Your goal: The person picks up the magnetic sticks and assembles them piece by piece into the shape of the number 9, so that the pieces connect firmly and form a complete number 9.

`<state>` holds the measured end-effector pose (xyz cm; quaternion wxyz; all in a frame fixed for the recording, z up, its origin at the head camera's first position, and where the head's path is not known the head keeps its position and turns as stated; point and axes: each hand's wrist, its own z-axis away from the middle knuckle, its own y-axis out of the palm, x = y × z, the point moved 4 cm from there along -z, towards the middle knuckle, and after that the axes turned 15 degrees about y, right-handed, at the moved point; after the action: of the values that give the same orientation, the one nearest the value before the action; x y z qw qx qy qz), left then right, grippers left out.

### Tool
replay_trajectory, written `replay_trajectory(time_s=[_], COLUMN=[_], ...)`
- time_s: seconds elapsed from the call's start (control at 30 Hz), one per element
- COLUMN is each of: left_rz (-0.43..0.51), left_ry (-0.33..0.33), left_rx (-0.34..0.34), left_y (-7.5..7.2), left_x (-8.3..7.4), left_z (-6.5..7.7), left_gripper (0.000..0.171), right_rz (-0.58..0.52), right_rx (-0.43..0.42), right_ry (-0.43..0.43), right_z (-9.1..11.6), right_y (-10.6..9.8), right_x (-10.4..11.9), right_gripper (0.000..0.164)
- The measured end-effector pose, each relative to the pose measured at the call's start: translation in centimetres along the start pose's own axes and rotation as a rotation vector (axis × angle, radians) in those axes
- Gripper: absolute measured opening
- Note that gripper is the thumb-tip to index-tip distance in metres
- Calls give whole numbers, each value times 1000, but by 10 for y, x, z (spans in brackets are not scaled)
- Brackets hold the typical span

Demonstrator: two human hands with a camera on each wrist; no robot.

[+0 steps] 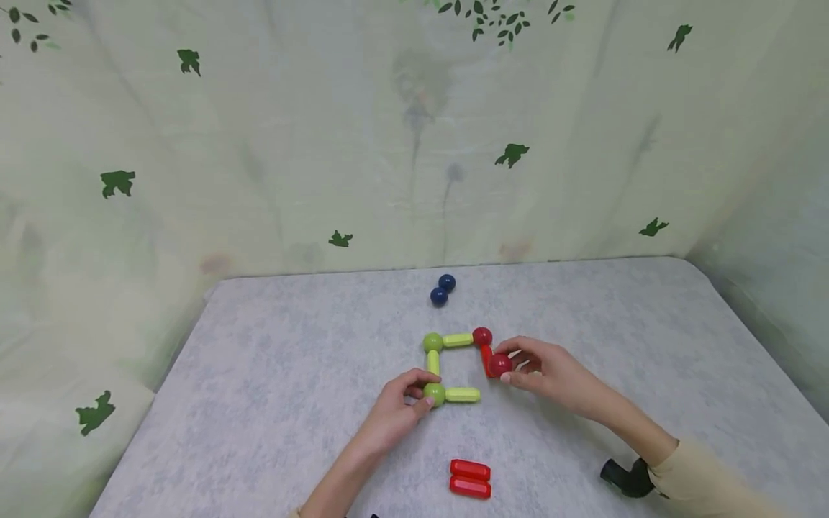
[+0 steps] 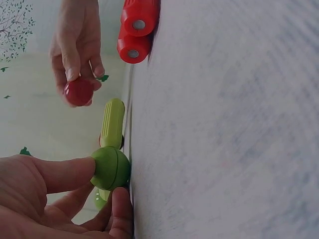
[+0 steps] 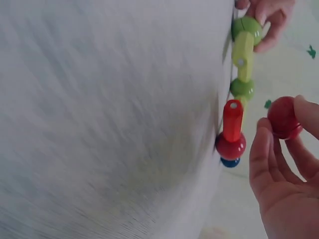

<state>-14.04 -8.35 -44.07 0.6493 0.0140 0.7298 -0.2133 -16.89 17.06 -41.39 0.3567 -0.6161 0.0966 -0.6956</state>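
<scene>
My left hand point(image 1: 396, 406) pinches the near green ball point(image 1: 435, 393) between thumb and fingers, low at the table. One yellow-green rod point(image 1: 463, 395) points right from this ball; another point(image 1: 433, 363) runs back to a second green ball point(image 1: 432, 342). From there a third rod point(image 1: 458, 339) reaches a red ball point(image 1: 482, 337) on the table. A red rod point(image 3: 233, 122) extends from that ball toward the near side, its metal-centred end bare. My right hand point(image 1: 550, 370) holds another red ball point(image 3: 284, 118) in its fingertips, raised above the table and apart from the red rod.
Two dark blue balls point(image 1: 443, 290) sit together behind the frame of rods. Nearer the front edge, two red rods point(image 1: 470, 479) lie side by side. A black curved object point(image 1: 628, 478) shows by the right sleeve. Leaf-patterned cloth point(image 1: 291, 144) hangs behind the table.
</scene>
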Motion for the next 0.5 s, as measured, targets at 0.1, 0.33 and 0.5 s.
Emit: replay_trajectory(time_s=[0.1,0.33,0.5], left_rz=[1,-5,-11], left_ry=[8,15,13], left_rx=[-4,-1,0], left_y=[-1,-2,-1], left_x=[-1,-1,0], left_z=[0,0,0], left_gripper=[30,29,29], right_rz=[17,83,135], right_rx=[27,49,27], right_ry=[-2,34,40], right_z=[8,14,13], right_y=[9,27,34], right_x=[0,1,2], right_gripper=[34,34,33])
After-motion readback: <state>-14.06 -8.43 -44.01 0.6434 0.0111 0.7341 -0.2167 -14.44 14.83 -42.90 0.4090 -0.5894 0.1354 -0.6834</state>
